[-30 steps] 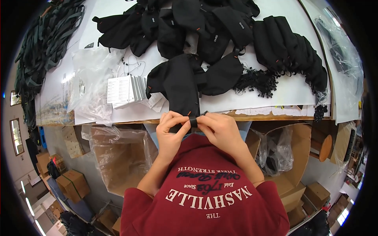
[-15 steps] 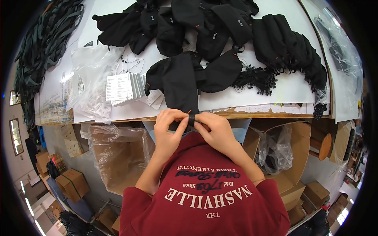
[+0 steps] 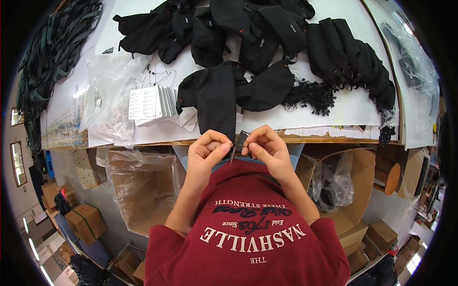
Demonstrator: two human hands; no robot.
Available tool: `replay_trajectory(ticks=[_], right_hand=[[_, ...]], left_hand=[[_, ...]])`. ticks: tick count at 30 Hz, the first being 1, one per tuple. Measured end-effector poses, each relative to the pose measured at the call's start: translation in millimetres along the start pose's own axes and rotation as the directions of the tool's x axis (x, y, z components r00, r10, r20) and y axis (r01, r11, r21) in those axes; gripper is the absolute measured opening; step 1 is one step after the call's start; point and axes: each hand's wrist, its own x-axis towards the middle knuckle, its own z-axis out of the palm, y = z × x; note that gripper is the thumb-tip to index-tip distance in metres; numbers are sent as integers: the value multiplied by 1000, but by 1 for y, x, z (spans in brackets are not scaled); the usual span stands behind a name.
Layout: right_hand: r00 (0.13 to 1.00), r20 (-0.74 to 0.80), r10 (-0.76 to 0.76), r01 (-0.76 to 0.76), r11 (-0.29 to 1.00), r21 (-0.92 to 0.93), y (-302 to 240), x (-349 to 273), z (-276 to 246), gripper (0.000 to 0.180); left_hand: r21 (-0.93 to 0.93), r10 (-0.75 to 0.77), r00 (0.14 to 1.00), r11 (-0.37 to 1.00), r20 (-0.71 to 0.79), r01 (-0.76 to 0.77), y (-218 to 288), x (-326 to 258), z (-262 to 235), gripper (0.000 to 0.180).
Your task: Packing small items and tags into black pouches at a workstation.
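Note:
Close to the table's front edge, both my hands are closed in pinches, a short gap apart. My left hand [image 3: 210, 151] pinches something thin and dark, perhaps the end of a cord. In the fingertips of my right hand [image 3: 267, 148] is a small flat black piece [image 3: 243, 138], with thin dark strands hanging below it. Just beyond my fingers a black fabric pouch [image 3: 215, 107] lies lengthwise, its near end partly hidden. It rests against other black pouches [image 3: 269, 88].
Left of the pouch stand white printed cards [image 3: 145, 105] and a clear plastic bag [image 3: 107, 95]. Black cords [image 3: 310, 97] lie in a tangle to the right, below more pouches [image 3: 346, 52]. Black straps [image 3: 59, 43] hang far left. Cardboard boxes [image 3: 365, 176] flank me below the table edge [image 3: 305, 139].
My hands have moved apart and let go of the pouch's near end, which now lies at the table edge. A small black piece and thin strands now show between my fingers.

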Motion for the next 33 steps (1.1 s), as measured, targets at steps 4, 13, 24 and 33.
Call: replay_trajectory(ticks=[4, 13, 24, 33], right_hand=[[1000, 11, 17, -18, 1000, 24, -1, -1, -3, 10], [997, -70, -28, 28, 1000, 1, 4, 0, 2, 12], [989, -69, -133, 104, 941, -321, 2, -3, 6, 14], [979, -65, -194, 152, 901, -406, 6, -2, 6, 15]], left_hand=[[168, -32, 996, 985, -81, 45, 1, 1, 11, 9], [282, -85, 996, 955, -40, 93, 2, 0, 10, 6], [345, -144, 989, 927, -40, 149, 1, 1, 7, 6], [330, -164, 986, 930, -19, 161, 2, 1, 2, 5]])
